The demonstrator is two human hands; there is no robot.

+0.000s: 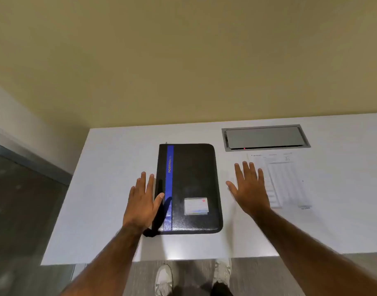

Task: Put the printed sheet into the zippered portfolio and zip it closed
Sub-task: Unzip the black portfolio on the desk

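Observation:
A black zippered portfolio [194,180] with a blue stripe and a card pocket lies closed in the middle of the white table [110,189]. My left hand [141,202] hovers flat at its left edge, fingers spread, thumb over the spine, holding nothing. A black strap [150,231] pokes out under that wrist. The printed sheet [285,180] lies flat to the right of the portfolio. My right hand [250,186] is spread open between the portfolio and the sheet, its fingers overlapping the sheet's left edge.
A grey recessed cable hatch [265,137] sits in the table behind the sheet. The table's near edge runs just above my shoes [164,278]. A beige wall stands behind the table, and dark floor lies to the left.

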